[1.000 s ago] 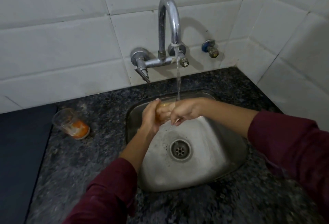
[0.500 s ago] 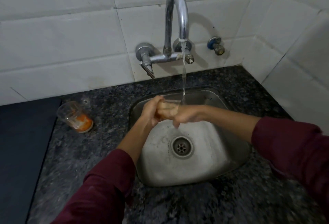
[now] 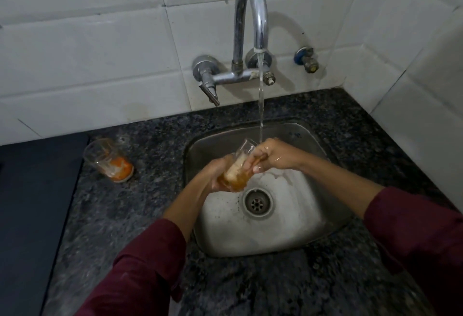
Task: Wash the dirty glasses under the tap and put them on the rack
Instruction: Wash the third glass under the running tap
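Observation:
Over the steel sink (image 3: 295,228) I hold a dirty glass (image 3: 238,169), tilted with its mouth up and to the right, orange liquid inside it. My left hand (image 3: 215,174) cups its base. My right hand (image 3: 273,155) grips it near the rim. Water from the chrome tap (image 3: 250,27) runs down just beside the glass's rim onto my right hand. A second dirty glass (image 3: 107,160) with orange residue stands on the dark granite counter (image 3: 125,215) left of the sink. No rack is in view.
White tiled walls close the back and right side. A small valve (image 3: 307,59) sticks out of the wall right of the tap. A dark flat surface (image 3: 32,215) borders the counter at the left. The sink drain (image 3: 257,202) lies below my hands.
The glass has tipped more upright and dropped a little lower in the sink. My right hand now grips it near the rim. The view has shifted slightly.

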`<state>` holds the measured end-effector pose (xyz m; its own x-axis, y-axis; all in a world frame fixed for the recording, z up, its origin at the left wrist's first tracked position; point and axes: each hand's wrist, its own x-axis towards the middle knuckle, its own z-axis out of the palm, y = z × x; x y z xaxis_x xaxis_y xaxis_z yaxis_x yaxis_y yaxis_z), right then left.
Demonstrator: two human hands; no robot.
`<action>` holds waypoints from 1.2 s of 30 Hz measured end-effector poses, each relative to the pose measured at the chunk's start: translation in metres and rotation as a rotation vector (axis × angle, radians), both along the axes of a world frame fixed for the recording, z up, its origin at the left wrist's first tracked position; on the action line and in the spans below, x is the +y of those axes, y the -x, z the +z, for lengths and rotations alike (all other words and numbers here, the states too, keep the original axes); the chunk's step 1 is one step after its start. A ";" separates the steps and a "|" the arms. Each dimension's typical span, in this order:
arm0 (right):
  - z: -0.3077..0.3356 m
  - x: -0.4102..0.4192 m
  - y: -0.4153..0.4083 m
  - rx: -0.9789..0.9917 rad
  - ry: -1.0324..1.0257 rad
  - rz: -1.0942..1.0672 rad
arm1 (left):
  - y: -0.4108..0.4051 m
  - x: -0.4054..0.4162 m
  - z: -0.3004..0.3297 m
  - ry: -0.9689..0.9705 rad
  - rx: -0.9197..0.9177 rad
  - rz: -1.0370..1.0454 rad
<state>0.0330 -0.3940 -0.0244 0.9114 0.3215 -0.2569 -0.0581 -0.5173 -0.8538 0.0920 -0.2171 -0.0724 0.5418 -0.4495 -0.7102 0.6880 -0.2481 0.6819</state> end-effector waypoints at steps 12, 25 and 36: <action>-0.036 -0.001 0.012 0.348 -0.405 -0.406 | 0.026 -0.016 -0.015 0.302 0.291 -0.141; -0.038 0.010 0.015 0.404 -0.424 -0.598 | 0.029 -0.022 -0.011 0.344 0.359 -0.083; -0.022 0.004 0.015 -0.128 -0.215 -0.360 | 0.016 -0.012 -0.003 0.232 -0.237 -0.248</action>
<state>0.0183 -0.3905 -0.0467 0.9953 0.0112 -0.0965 -0.0890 -0.2927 -0.9520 0.0755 -0.2291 -0.0755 0.5334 -0.7202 -0.4436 0.4443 -0.2077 0.8715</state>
